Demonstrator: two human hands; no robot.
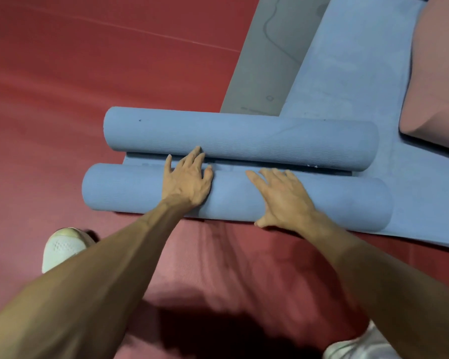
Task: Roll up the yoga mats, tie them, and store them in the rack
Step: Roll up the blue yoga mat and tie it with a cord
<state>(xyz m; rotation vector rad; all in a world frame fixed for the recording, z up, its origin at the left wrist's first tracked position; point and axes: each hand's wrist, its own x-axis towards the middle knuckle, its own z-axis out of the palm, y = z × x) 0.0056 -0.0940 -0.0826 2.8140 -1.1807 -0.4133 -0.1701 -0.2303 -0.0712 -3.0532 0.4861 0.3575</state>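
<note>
Setting: exercise or yoga studio, indoor. Evidence: padded red floor (114,60) with a faint seam line, covering the whole visible ground; two rolled blue yoga mats (231,137) lying side by side; a further blue mat (355,73) spread flat, overlapping a grey mat (267,60); a pink mat or cushion (441,81) at the right edge; white sports shoe (62,247) on the floor.

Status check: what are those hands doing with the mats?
Both hands, left and right, flat on near roll. Second roll lies beyond. No tie visible.
</note>
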